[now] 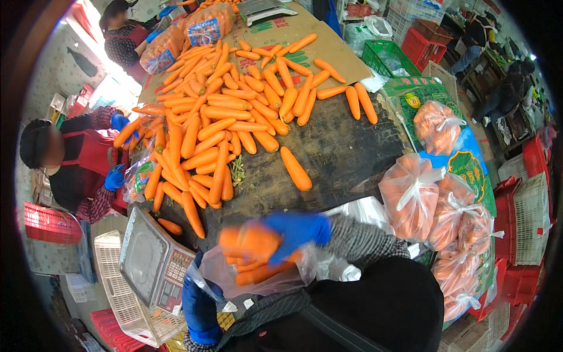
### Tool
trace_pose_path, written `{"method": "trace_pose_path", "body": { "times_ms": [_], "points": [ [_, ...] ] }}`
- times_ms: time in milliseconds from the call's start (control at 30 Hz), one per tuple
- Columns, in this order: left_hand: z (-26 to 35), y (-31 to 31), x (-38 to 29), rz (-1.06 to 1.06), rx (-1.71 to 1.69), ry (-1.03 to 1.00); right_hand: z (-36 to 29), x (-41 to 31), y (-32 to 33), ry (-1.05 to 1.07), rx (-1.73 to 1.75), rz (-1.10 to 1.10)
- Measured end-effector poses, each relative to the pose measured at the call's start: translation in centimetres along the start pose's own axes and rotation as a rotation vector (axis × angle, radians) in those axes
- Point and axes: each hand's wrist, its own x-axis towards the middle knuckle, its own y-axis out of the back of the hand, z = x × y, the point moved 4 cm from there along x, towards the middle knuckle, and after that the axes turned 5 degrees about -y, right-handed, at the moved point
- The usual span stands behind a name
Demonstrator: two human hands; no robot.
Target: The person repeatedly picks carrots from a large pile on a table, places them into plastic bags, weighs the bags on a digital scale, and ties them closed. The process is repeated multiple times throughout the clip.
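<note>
My right hand [297, 233], in a blue glove and blurred, is closed around several carrots [253, 242] over the mouth of a clear plastic bag [217, 275]. More carrots [264, 273] lie inside that bag, close against my body. On the other side, my left hand [200, 281], also gloved in blue, holds the bag's edge; its fingers are partly hidden by the film. Just beyond the bag, a large heap of loose carrots [220, 114] spreads over the dark tabletop [259, 185]. One carrot [296, 169] rests apart from the heap.
A digital scale [147, 255] stands at left beside a white plastic crate [118, 286]. Tied bags of carrots [411, 198] line the table's right side. Across the left edge, one person [83, 158] handles carrots; another [127, 39] stands farther back near packed bags [209, 24].
</note>
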Motion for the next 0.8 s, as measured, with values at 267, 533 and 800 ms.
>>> {"method": "trace_pose_path", "body": {
  "times_ms": [267,533,800],
  "points": [
    [-0.9,2.6,-1.9,0.285,-0.407,0.098,5.8,0.2,4.1,0.017,-0.756,0.851],
    [-0.5,2.8,-3.7,-0.068,-0.382,0.146,7.4,-4.1,4.2,-0.341,0.36,0.819],
    [-1.6,7.5,-3.5,-0.017,-0.561,0.052,5.1,-3.3,-9.6,-0.428,-0.817,0.175]
  ]
}}
